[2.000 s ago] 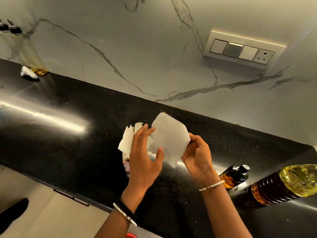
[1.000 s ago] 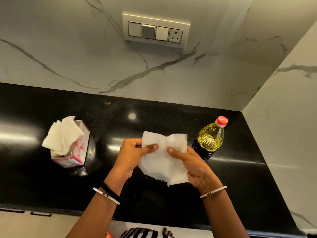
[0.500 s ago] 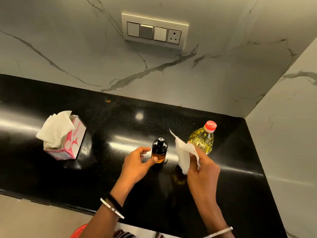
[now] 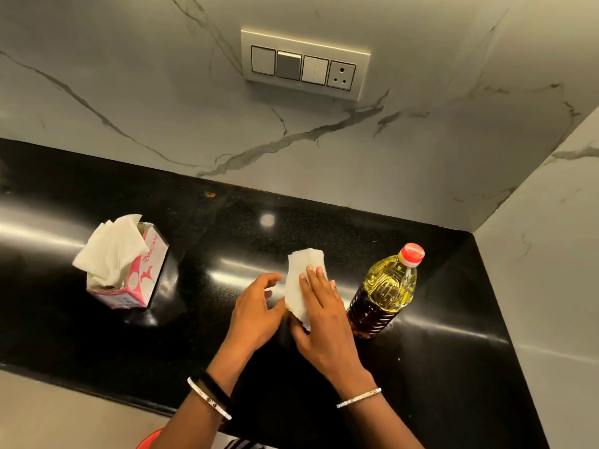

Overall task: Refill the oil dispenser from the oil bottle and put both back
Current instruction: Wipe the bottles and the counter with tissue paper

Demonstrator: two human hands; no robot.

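Observation:
The oil bottle (image 4: 385, 291), clear plastic with yellow oil and a red cap, stands upright on the black counter (image 4: 227, 228) at the right. Just left of it, my right hand (image 4: 321, 319) wraps a white tissue (image 4: 299, 280) over the top and side of the small oil dispenser. The tissue and both hands hide the dispenser almost wholly. My left hand (image 4: 256, 306) cups the dispenser's left side, fingers curved toward the tissue.
A pink tissue box (image 4: 136, 280) with white tissues sticking out stands at the left of the counter. Marble walls close off the back and the right side. A switch panel (image 4: 304, 64) is on the back wall. The counter's front edge runs below my wrists.
My right hand has brought the tissue down onto the dispenser and wrapped it. My left hand has closed in on the dispenser's side. The dispenser's black top no longer shows.

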